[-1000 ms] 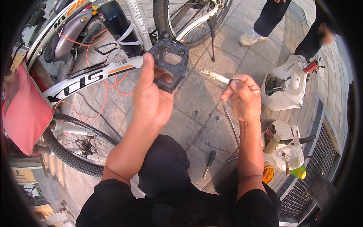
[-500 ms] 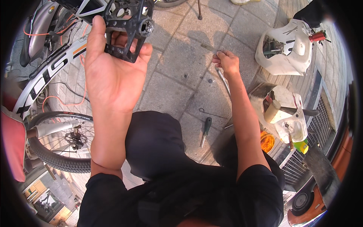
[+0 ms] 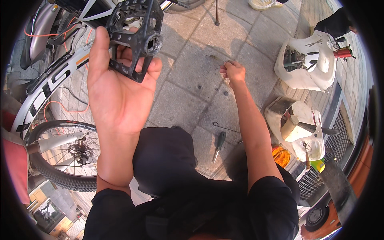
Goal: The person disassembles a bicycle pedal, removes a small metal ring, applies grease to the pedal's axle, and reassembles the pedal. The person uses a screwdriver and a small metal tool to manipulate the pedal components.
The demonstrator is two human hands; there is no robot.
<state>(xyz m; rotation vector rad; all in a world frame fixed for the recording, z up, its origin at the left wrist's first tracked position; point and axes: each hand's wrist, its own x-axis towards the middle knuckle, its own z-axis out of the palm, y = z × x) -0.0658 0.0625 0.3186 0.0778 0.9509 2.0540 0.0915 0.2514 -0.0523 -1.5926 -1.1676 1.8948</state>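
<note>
My left hand, palm up, grips a black bicycle pedal with its fingers through the open cage. The round end of the pedal that faces right looks greasy and worn. Farther right, my right hand is closed, with a thin brownish stick-like piece jutting from its fingertips; its exact kind is too small to tell. On the paving below that hand lie small dark round parts. A screwdriver with a dark green handle lies nearer my knee, beside a thin hooked wire.
A white and black bicycle frame and a wheel stand at left, with an orange cord. Two cut-open white plastic containers of tools and an orange round container sit at right. Another person's shoe shows at the top.
My right hand has moved slightly left with the thin piece. The pedal stays in my left hand, turned little. The view has shifted, and the shoe at the top shows more.
</note>
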